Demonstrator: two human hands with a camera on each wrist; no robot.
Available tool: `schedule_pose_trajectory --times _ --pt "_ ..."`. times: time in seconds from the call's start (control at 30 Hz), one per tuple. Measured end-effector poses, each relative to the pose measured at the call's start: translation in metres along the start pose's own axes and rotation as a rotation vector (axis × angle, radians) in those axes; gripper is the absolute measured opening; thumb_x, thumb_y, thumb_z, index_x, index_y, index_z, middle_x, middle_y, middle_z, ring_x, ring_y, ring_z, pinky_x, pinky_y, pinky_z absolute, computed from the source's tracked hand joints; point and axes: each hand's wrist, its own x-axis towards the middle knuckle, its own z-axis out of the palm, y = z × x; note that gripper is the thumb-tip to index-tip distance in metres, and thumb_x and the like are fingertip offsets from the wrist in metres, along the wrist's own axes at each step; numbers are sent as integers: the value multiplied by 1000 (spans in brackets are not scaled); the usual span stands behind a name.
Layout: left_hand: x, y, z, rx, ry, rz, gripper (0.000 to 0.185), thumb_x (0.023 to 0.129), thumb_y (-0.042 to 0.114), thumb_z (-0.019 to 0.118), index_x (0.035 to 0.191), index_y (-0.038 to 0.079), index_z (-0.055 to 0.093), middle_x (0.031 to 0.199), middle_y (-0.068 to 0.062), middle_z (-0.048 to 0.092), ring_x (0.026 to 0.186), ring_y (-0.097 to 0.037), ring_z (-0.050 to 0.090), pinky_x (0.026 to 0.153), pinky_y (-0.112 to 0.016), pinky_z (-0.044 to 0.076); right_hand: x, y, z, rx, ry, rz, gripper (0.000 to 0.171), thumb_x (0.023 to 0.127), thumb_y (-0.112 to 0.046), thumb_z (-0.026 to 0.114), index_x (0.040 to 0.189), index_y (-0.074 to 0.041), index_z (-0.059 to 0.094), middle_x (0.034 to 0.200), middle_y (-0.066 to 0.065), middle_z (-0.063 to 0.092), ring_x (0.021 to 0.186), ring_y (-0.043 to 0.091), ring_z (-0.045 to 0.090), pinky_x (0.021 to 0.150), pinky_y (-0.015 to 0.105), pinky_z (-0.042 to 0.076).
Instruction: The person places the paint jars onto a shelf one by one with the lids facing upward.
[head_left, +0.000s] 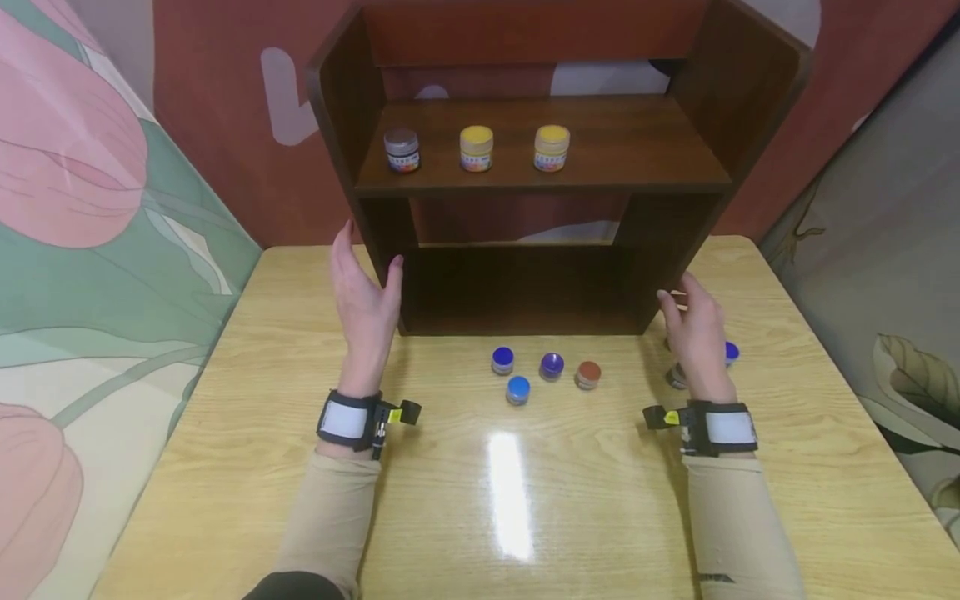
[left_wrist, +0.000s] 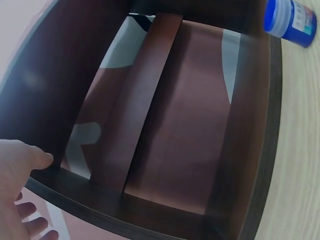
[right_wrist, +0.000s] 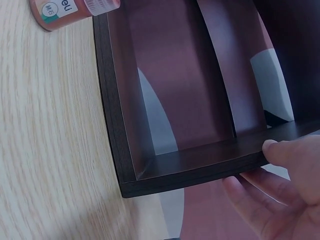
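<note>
A dark brown wooden two-tier shelf (head_left: 543, 187) stands upright on the table. At its left side panel is my left hand (head_left: 366, 296), the thumb on the inner face and the fingers outside, straddling the panel. My right hand (head_left: 695, 333) grips the opposite side panel, its thumb (right_wrist: 276, 152) at the front edge and fingers beneath. On the upper tier stand a dark-lidded paint jar (head_left: 402, 152) and two yellow paint jars, one left (head_left: 476, 150) and one right (head_left: 552, 150). The lower tier holds nothing visible.
Before the shelf lie a dark blue jar (head_left: 502, 360), a lighter blue jar (head_left: 517, 390), a purple jar (head_left: 552, 366) and a brown jar (head_left: 588, 375). Partly behind my right hand are another blue-lidded jar (head_left: 731, 353) and a grey jar (head_left: 677, 377). A patterned wall rises behind.
</note>
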Motion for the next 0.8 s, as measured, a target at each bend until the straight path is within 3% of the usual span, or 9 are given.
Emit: schedule_pose_trajectory --times 0.3,0.53,0.8 --pt "-3 -9 5 33 -140 -77 61 97 25 64 147 0 40 145 -20 53 136 -33 51 115 -44 41 1 1 0 -10 4 -11 37 105 -24 49 136 -5 55 133 24 62 114 43 63 92 57 55" --pt "-4 -13 8 51 -163 -55 45 100 20 60 137 -2 49 129 -24 62 121 -40 60 104 -52 48 0 0 0 -10 10 -19 37 105 -23 49 135 -4 55 132 26 61 114 46 63 91 58 55" --pt "-4 -13 9 41 -186 -75 39 101 16 57 135 -1 51 128 -24 64 119 -41 62 101 -53 50 0 -2 -2 -10 -1 0 37 104 -24 50 136 -5 54 133 25 61 115 45 63 92 58 55"
